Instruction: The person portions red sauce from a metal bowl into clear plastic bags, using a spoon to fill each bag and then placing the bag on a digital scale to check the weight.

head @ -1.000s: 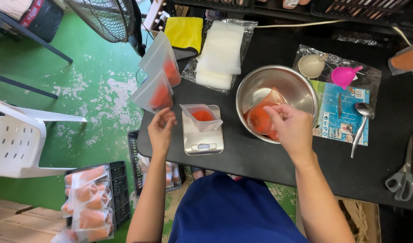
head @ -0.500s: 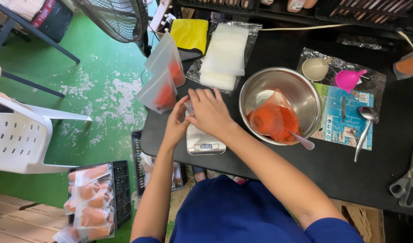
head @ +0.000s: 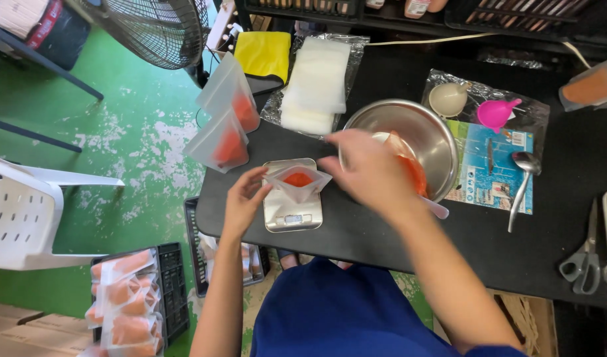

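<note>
A small clear pouch (head: 298, 180) with orange powder in it stands open on a silver kitchen scale (head: 291, 213) near the front edge of the black table (head: 383, 238). My left hand (head: 242, 199) pinches the pouch's left corner. Blurred by motion, my right hand (head: 366, 168) hovers between the pouch and the steel bowl (head: 399, 114), fingers spread and nothing in them. The bowl holds orange powder (head: 417, 177), and a white spoon handle (head: 437, 209) sticks out over its rim.
Two filled pouches (head: 227, 135) stand at the table's left end beside a stack of empty pouches (head: 316, 86) and a yellow cloth (head: 265, 56). A pink funnel (head: 495, 112), metal spoon (head: 520, 182) and scissors (head: 581, 261) lie right. A fan (head: 144, 33), white chair (head: 25, 211) and crate of pouches (head: 125, 297) stand on the floor.
My right hand left the bowl, came over the pouch on the scale, and is now drawing back toward the bowl. My left hand stays at the pouch's left side.
</note>
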